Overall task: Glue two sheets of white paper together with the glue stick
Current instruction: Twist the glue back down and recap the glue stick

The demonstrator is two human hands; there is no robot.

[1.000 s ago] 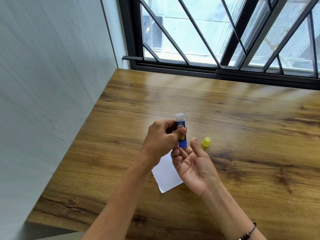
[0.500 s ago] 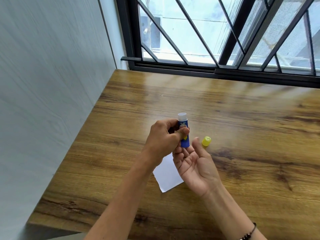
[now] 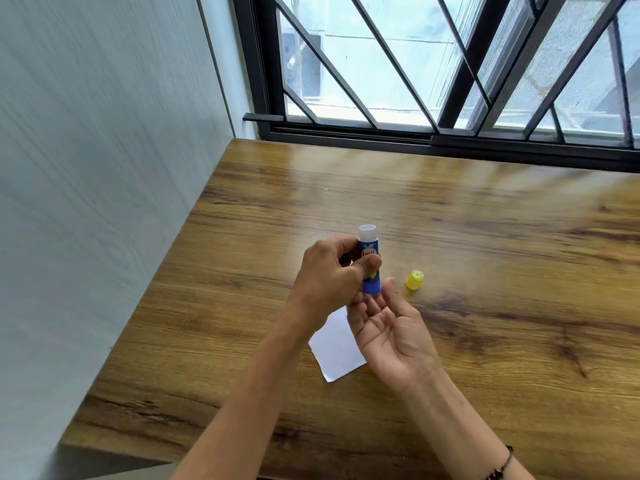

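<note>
- The left hand (image 3: 329, 271) grips the glue stick (image 3: 370, 263) above the bench (image 3: 485, 237), its fingers curled round the blue tube and the thumb pressed across the printed label.
- The glue stick stands nearly upright, uncapped, with its white top end pointing up and away from the person.
- The right hand (image 3: 391, 330) lies palm up just below the tube's bottom end, fingers loosely bent and spread, holding nothing; the fingertips (image 3: 360, 303) sit right at the tube's base, though whether they touch it cannot be told.
- The yellow cap (image 3: 414, 279) rests on the bench just to the right of the right hand's thumb, apart from the tube.
- White paper (image 3: 337, 348) lies flat on the bench under both hands, with 1 corner pointing toward the person; most of it is hidden by the wrists, and whether it is 1 sheet or 2 cannot be told.
- A dark bead bracelet (image 3: 502, 467) circles the right wrist at the lower edge of the view.
- A pale wall (image 3: 104, 168) borders the bench on the left, and a window with black diagonal bars (image 3: 433, 81) runs along its far side.
</note>
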